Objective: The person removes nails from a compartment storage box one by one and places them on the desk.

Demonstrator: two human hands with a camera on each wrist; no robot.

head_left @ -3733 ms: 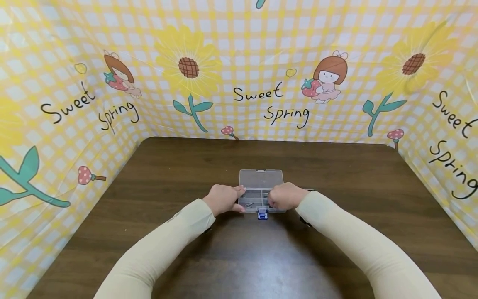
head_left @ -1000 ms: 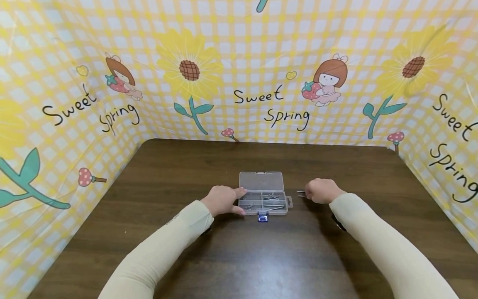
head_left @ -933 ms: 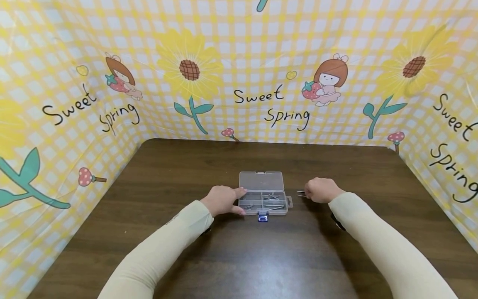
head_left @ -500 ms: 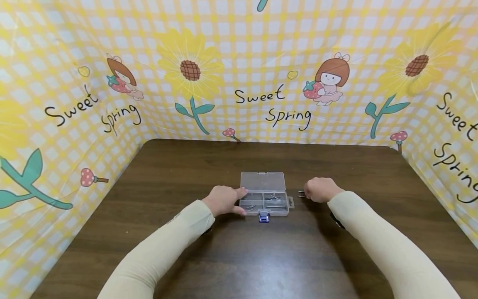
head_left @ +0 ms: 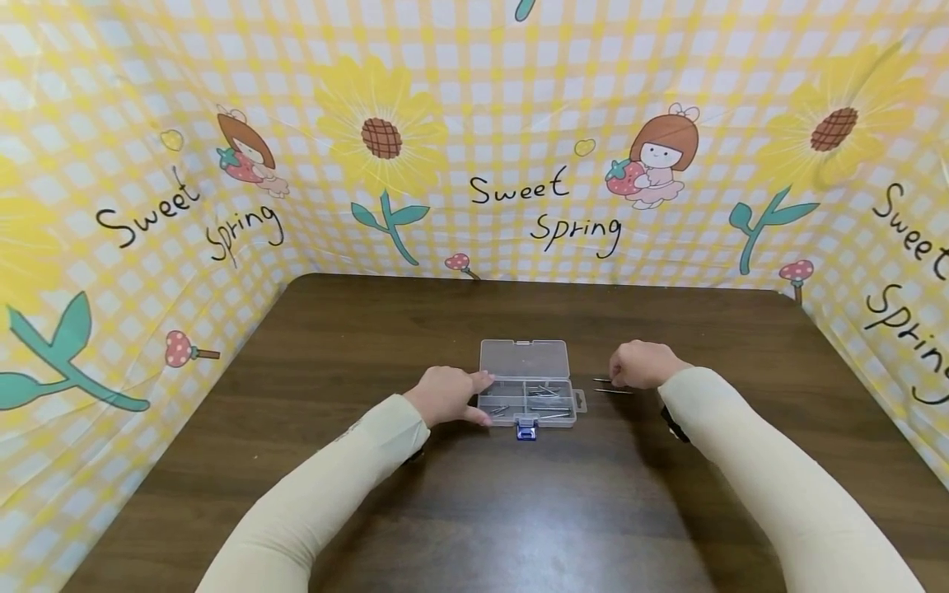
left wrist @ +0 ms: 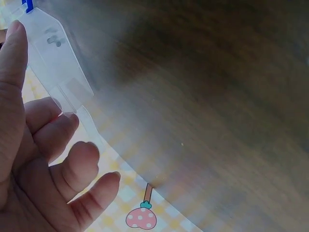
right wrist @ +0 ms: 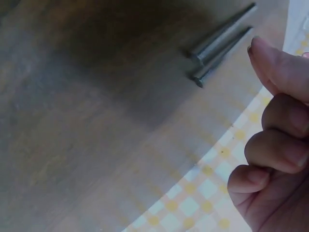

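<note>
A clear plastic compartment box (head_left: 512, 403) stands on the table with its lid (head_left: 524, 360) raised at the back. My left hand (head_left: 445, 395) holds its left end, thumb at the front corner and a fingertip at the back corner. In the left wrist view, the box's end (left wrist: 50, 48) sits by the thumb and fingers. Nails (head_left: 547, 409) lie in the right compartments, with more at front left. Right of the box, two nails (right wrist: 224, 55) lie side by side on the tabletop. Just above them is my right hand (head_left: 643, 363), fingers curled, with nothing seen in its grasp.
A blue latch (head_left: 526, 431) hangs from the box's front edge, and a clear hanging tab (head_left: 581, 401) juts from its right end. The dark wooden table (head_left: 415, 321) is walled at the back and sides by yellow checked cloth (head_left: 511, 107).
My right hand has come out of the box and moved right. Two nails that stuck out of its fingers now lie on the table, and the hand has risen off them. The left hand keeps its place.
</note>
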